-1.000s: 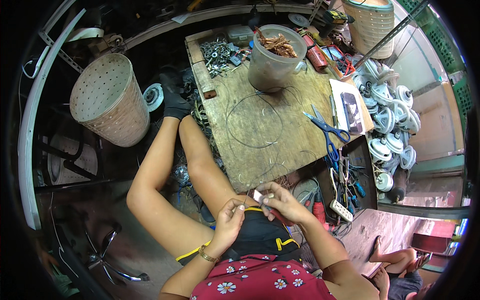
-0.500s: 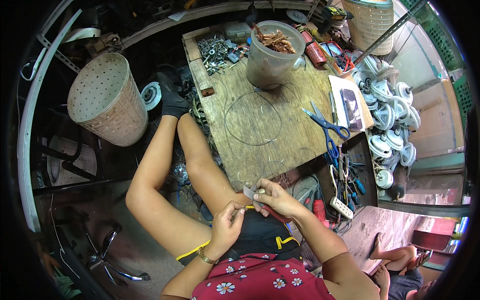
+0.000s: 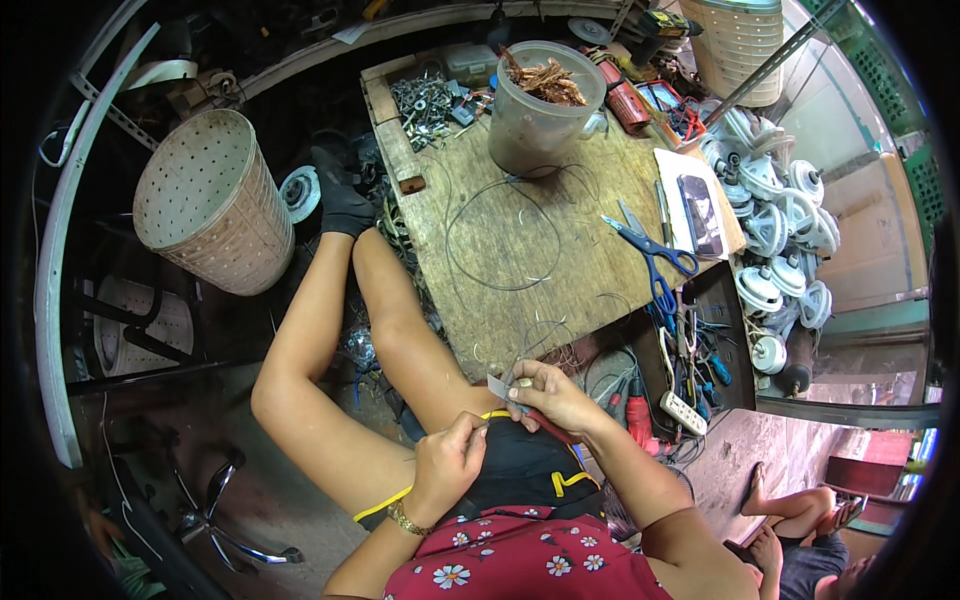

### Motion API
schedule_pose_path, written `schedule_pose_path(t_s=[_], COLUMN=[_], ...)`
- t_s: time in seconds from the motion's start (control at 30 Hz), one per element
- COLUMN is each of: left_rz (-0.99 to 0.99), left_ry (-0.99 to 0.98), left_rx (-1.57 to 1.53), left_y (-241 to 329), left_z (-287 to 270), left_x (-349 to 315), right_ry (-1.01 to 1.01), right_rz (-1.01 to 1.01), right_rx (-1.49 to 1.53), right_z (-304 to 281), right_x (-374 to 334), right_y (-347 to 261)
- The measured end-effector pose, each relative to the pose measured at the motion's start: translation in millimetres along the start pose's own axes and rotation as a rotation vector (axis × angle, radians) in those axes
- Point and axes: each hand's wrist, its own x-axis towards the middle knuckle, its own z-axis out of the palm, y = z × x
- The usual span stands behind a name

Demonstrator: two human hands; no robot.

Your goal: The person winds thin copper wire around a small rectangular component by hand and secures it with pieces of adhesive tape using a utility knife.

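Observation:
Over my lap, my right hand (image 3: 550,400) is closed around a knife with a red handle (image 3: 552,429) and a short, wide grey blade (image 3: 497,388). A thin dark wire (image 3: 516,355) runs from the table down to this hand's fingers. My left hand (image 3: 450,458), with a gold watch at its wrist, is closed in a pinch just left of the blade, apart from the right hand. It seems to grip the wire's end, though the fingers mostly cover it. More of the wire lies in a wide loop (image 3: 450,235) on the wooden table (image 3: 590,230).
On the table stand a clear bucket (image 3: 540,130) of copper scraps, blue-handled scissors (image 3: 655,258), a phone (image 3: 702,215) and a pile of small metal parts (image 3: 432,108). A tool tray (image 3: 720,310) and white pulley-like parts (image 3: 768,230) are rightward. A perforated basket (image 3: 215,205) stands left. Another person (image 3: 800,530) sits lower right.
My left hand has drawn slightly back and left, away from the blade, its fingers still pinched. My right hand with the knife has barely moved.

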Motion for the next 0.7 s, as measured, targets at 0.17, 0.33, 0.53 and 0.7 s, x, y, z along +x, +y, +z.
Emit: schedule_pose_path(t_s=[0.17,0.33,0.53,0.7], left_rz=[-0.152,-0.147,-0.172,-0.227], left_ry=[-0.029,0.032,-0.059,-0.050], left_rx=[-0.331,-0.437,-0.384,-0.559], left_y=[-1.5,-3.9,-5.2,-21.4], left_z=[8.6,15.5,8.5,16.5], left_x=[-0.8,1.6,-0.8,-11.2], right_ry=[0.008,-0.013,0.101,0.138], right_rz=[-0.035,-0.056,-0.018,-0.160], right_rx=[-0.079,-0.122,-0.066,-0.022], right_z=[1.4,2.3,-3.2,-33.1], right_x=[1.7,0.2,1.5,5.5], right_y=[1.2,-1.6,-3.9,-14.1])
